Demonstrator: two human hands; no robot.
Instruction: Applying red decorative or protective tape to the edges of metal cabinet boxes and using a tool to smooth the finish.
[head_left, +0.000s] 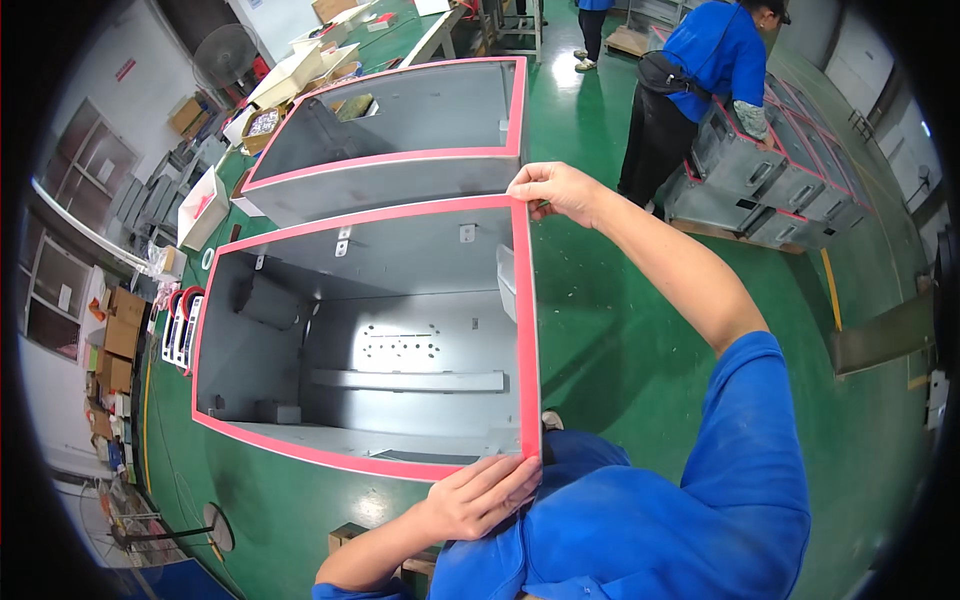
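Note:
An open grey metal cabinet (400,270) lies in front of me, with pink tape (522,330) along its rim. My right hand (560,192) is at the far right corner, thumb and forefinger pinched on the tape's end. At the near right corner, my left hand (480,497) has its fingers close together over the tape; its thumb is hidden. Between my hands the strip runs straight along the right edge. Inside the cabinet are a flat metal bar (405,380), small brackets (343,240) and a cluster of holes.
A second pink-edged metal cabinet (400,180) stands right behind. Beyond it a workbench (390,40) carries trays and boxes. Back right, a person in blue (690,70) leans over stacked grey cabinets (760,165). Rolls (182,328) sit at the left; a fan (215,527) stands lower left.

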